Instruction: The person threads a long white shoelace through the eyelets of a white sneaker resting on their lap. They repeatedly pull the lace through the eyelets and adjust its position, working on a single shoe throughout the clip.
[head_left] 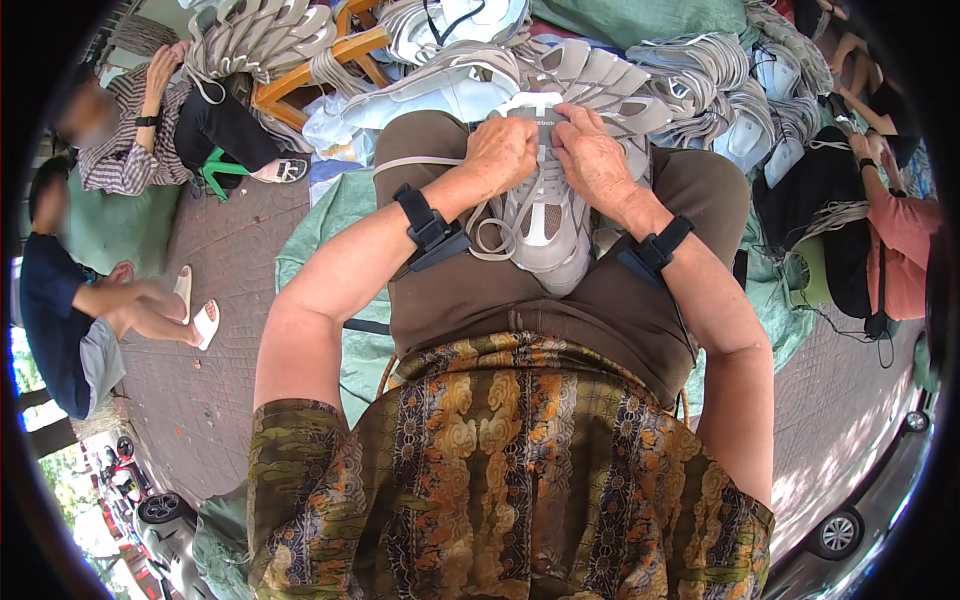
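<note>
Grey-and-white sneaker upper with mesh panels (548,225) lay in our lap between the thighs of our brown trousers (455,245), its rounded toe toward our waist and its pale tongue end away from us. Our left hand (503,150) was closed into a loose fist, thumb and forefinger drawn together at the left side of the tongue; we could not tell whether a lace was caught in that pinch. Our right hand (596,160) was half open, its bent fingertips touching the tongue's right side, with no grip around anything that we could make out.

One flat, pale grey lace (492,240) curled in a loop beside the upper's left side, below our left hand, and a pale strand (415,161) crossed our left knee. We judged that loop the likeliest trouble: a careless pull could have knotted it, or snagged it on the black strap device (430,225) at our left wrist. With only our thighs beneath it, the upper could have twisted or slid under an uneven tug, and a crooked tongue could have left the lacing lopsided. Just beyond, fanned grey uppers (605,88) lay close enough for stray laces to tangle.
</note>
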